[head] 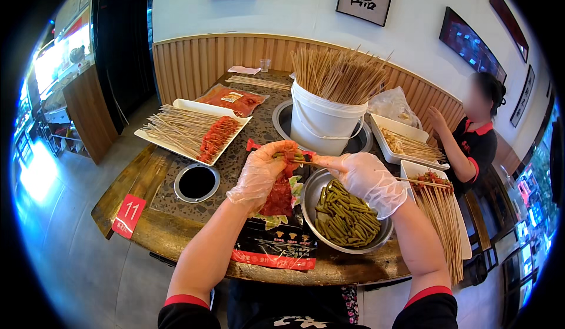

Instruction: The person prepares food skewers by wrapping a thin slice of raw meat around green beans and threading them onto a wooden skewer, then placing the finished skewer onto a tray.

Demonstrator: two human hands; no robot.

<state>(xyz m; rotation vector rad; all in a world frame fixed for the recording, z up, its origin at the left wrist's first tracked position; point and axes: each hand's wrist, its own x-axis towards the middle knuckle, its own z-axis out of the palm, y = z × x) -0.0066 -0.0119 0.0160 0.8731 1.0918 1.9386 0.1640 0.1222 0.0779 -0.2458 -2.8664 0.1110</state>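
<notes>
Both my hands wear clear plastic gloves. My left hand [260,170] pinches a slice of red marinated meat [290,163] around a green bean piece [278,155]. A bamboo skewer [306,163] meets the meat from the right, its shaft held in my right hand [366,181]. Beneath my hands lies an opened black and red plastic packet [273,245] with more red meat [278,196] on it. Just right of the packet, a steel bowl [309,214] holds many cut green bean pieces [346,218], partly under my right hand.
A white tray of meat skewers [240,129] stands left, near a round table hole [197,183] and a sealed meat bag [229,97]. Behind my hands is a white bucket [326,117] of skewers. Two white trays [463,236] [393,152] hold skewers at right, where a person [476,139] sits.
</notes>
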